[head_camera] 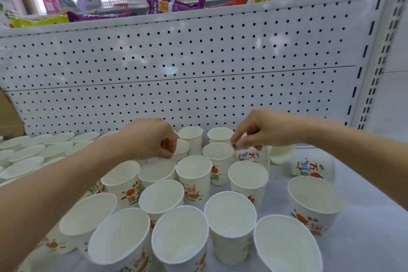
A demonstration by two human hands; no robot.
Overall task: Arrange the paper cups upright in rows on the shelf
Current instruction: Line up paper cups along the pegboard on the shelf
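Note:
Several white paper cups with orange and green print stand upright in rows on the white shelf (364, 234), for instance one (194, 172) in the middle. My left hand (150, 139) pinches the rim of an upright cup (182, 149) in a back row. My right hand (262, 129) pinches the base edge of an upside-down cup (250, 155). Another upside-down cup (311, 166) and a cup lying on its side (281, 153) sit to the right of it.
A white pegboard back panel (187, 68) rises behind the cups. Snack bags and containers (174, 4) fill the shelf above. More cups (44, 150) crowd the left side. A brown box (8, 117) stands at far left.

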